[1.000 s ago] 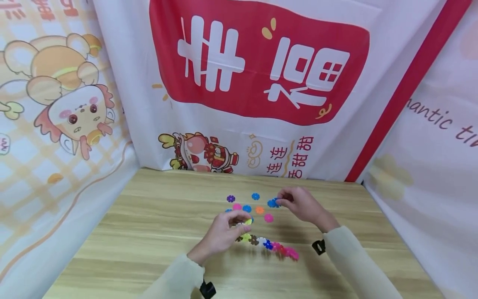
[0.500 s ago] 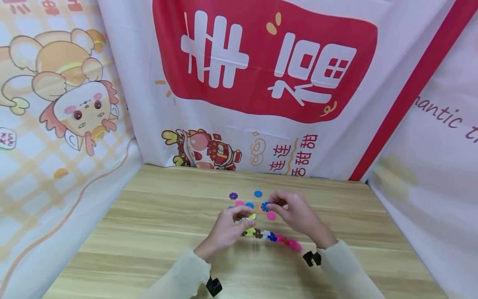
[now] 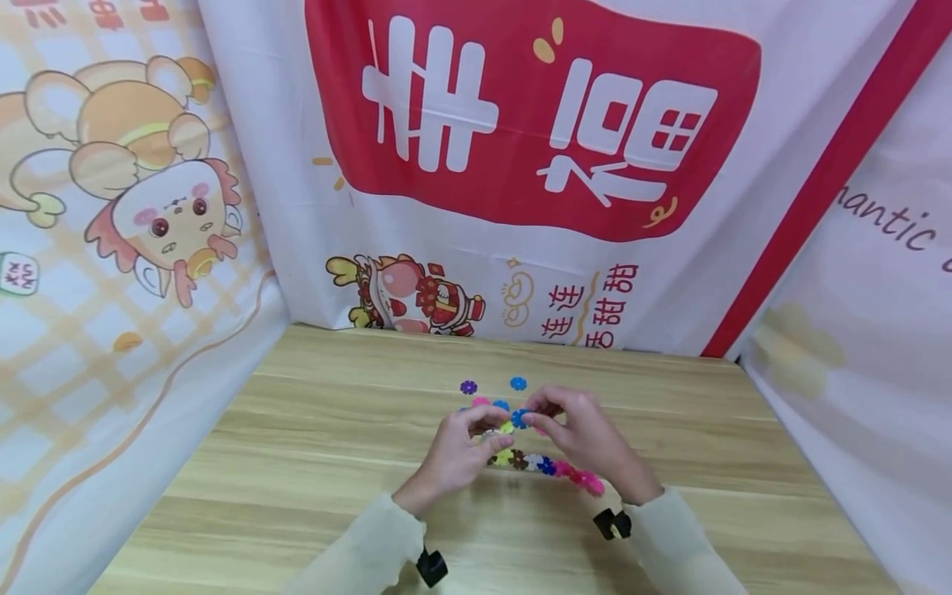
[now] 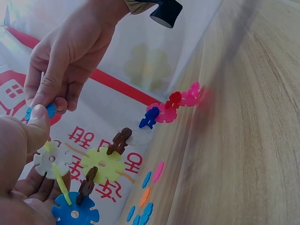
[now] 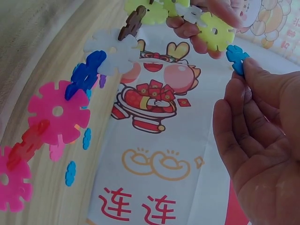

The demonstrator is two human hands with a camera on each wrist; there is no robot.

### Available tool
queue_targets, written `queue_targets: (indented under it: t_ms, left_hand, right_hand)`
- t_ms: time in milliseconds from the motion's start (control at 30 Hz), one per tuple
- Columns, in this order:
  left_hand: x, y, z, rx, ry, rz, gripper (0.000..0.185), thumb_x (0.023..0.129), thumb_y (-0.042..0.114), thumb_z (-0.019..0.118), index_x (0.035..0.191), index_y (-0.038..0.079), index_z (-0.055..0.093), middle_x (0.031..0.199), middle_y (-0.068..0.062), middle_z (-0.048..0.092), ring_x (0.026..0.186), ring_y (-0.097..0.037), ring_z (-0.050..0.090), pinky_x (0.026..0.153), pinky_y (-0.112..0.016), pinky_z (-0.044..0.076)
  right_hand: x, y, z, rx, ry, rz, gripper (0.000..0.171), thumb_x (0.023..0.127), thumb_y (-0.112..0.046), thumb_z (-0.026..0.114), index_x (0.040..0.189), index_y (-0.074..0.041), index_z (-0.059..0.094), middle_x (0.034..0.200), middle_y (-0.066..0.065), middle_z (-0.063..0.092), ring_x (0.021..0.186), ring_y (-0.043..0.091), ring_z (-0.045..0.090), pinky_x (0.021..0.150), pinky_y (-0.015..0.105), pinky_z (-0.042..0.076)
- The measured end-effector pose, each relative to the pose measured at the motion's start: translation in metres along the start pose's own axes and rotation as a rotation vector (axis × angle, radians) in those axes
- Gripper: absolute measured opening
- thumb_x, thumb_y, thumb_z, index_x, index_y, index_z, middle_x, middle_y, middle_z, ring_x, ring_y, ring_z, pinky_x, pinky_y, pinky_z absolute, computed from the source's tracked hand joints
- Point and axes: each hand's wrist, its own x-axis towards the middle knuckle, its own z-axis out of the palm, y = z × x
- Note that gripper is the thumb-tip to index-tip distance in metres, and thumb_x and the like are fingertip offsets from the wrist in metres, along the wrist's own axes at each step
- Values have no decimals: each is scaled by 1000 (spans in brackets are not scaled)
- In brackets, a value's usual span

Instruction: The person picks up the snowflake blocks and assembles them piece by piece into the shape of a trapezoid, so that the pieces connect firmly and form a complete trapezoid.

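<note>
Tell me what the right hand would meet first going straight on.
The right hand, leading with the blue disc, would likely meet the yellow disc in the left hand; depth is unclear.

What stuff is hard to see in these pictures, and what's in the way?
Head view: one loose pink disc, mostly behind the right hand's grip.
Head view: the lettering on the right, cut off by the picture's edge.
Right wrist view: the end pink disc, cut off by the left edge.
Right wrist view: the left hand's grip, cut off by the top edge.
</note>
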Motion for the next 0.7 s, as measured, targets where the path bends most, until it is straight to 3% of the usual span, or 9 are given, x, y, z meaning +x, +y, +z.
queue_targets:
  t_ms: [233, 500, 700]
  left_hand:
    - [1, -1, 1, 3, 5, 19, 28, 97, 26, 78, 123, 15, 74, 119, 0, 75, 112, -19, 70, 102, -36, 58]
    - [-1, 0, 0, 6, 8, 50, 29, 97, 24, 77, 123, 12, 74, 118, -7, 76, 112, -28, 71, 101, -33, 58]
    - [0, 4, 1, 39, 34, 85, 32, 96, 22, 78, 125, 8, 74, 119, -5, 77, 113, -25, 73, 103, -42, 59]
  right_hand:
    - [1, -2, -2, -10, -21, 5, 8, 100, -19, 74, 101, -11, 74, 93, -5, 76, 84, 8, 71, 77, 22, 63]
    - [3, -3, -1, -31, -41, -30, 3, 98, -13, 76, 101, -12, 75, 94, -4, 76, 84, 7, 71, 78, 20, 62]
    - [5, -5, 4, -50, 18, -27, 6, 96, -8, 77, 97, -14, 75, 91, -3, 76, 80, 4, 69, 73, 19, 62]
